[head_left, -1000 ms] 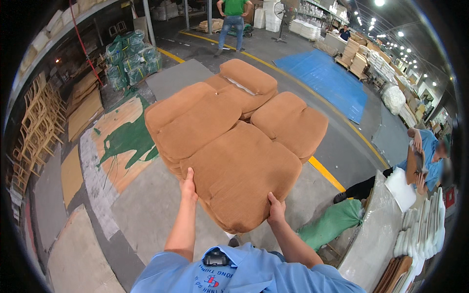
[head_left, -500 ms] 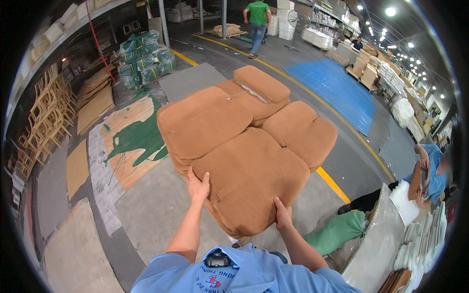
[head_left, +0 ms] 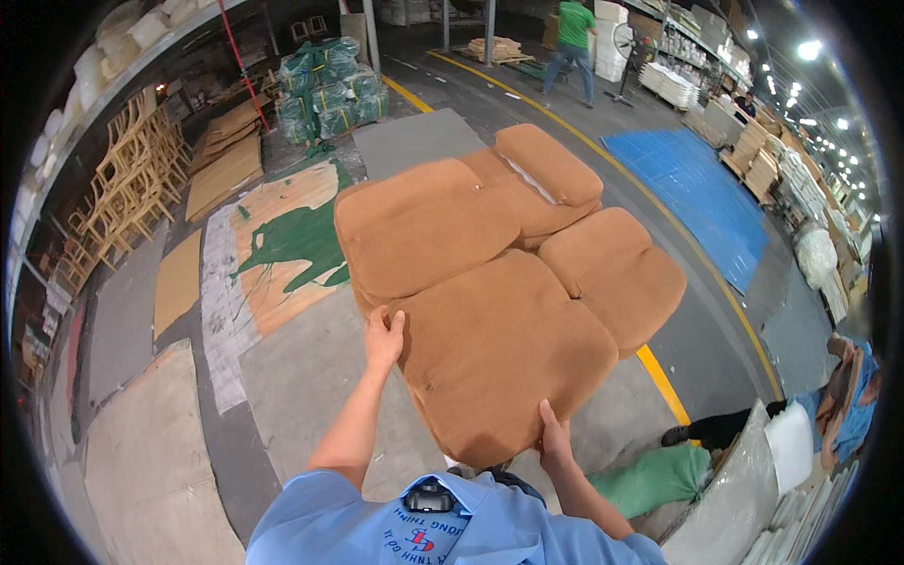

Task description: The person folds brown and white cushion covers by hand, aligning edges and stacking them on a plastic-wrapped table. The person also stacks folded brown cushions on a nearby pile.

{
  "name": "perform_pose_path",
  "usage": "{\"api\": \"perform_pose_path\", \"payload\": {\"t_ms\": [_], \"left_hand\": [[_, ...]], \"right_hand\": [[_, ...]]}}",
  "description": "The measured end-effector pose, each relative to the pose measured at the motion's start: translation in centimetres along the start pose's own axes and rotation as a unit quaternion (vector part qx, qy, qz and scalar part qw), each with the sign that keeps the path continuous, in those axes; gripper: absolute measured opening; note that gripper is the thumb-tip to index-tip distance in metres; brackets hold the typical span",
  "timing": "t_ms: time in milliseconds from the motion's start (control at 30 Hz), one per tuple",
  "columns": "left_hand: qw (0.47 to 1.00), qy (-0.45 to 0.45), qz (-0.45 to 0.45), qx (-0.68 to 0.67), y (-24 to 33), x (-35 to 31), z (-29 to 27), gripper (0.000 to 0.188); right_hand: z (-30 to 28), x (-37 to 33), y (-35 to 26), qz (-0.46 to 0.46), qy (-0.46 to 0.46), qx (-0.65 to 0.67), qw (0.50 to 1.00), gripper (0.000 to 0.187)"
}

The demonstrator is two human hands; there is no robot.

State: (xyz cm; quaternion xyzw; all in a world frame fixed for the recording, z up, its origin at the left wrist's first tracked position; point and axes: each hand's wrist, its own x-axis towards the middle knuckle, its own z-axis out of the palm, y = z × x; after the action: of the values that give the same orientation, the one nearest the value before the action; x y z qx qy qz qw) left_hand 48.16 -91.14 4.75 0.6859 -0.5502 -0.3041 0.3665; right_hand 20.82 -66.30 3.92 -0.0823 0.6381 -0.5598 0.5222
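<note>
This is a furniture factory or warehouse hall. A wide concrete floor (head_left: 311, 377) carries a yellow lane line (head_left: 659, 367) and a blue painted zone (head_left: 697, 188). Bare wooden chair frames (head_left: 127, 193) stand stacked along the left wall beside flat boards (head_left: 221, 169), and green wrapped bundles (head_left: 330, 89) sit on a pallet further back. Shelving with white stock (head_left: 678, 85) lines the right side under rows of ceiling lamps (head_left: 810, 52). Brown upholstered cushions (head_left: 499, 282), carried in a pile, fit the same trade.
</note>
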Motion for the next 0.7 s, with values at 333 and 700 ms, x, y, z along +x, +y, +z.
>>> {"api": "perform_pose_path", "payload": {"t_ms": [333,700], "left_hand": [[0.996,0.045,-0.027,0.069,1.2,-0.6,2.9,0.060],[0.947,0.015,-0.210,-0.241,-11.6,-9.7,-3.6,0.046]], "right_hand": [[-2.3,0.9,0.4,-0.003,-0.124,-0.060,0.990,0.068],[-2.3,-0.4,1.0,0.051,-0.079,-0.058,0.994,0.071]]}}
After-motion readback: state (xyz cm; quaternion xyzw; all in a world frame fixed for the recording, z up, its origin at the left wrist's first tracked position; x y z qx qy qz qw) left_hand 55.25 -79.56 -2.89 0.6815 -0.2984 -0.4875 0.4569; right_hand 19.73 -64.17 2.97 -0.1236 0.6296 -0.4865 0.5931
